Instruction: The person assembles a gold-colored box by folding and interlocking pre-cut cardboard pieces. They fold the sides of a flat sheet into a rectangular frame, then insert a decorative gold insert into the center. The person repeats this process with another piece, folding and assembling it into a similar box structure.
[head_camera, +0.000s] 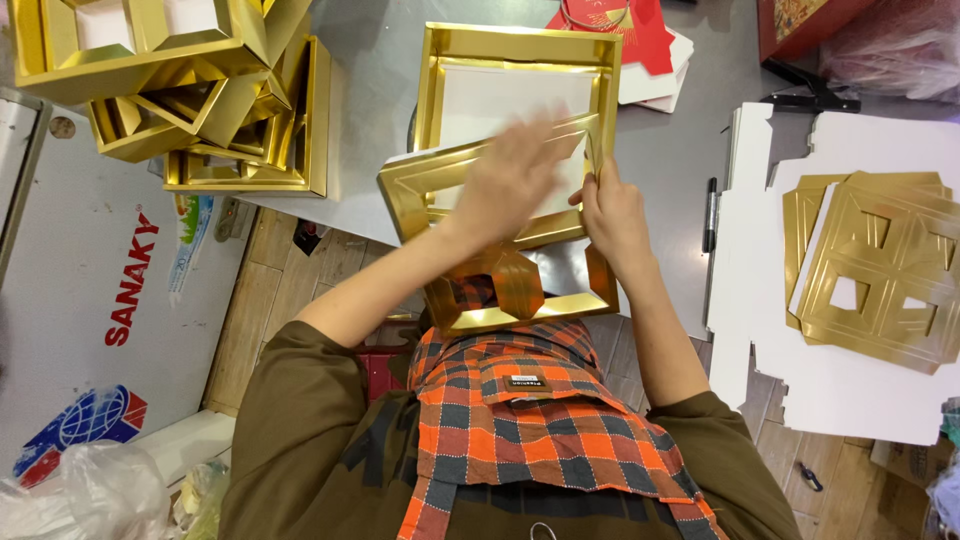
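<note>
A packaging workshop: stacked gold box inserts (190, 90), flat die-cut cardboard (850, 380) on a grey worktable (670, 150).
</note>
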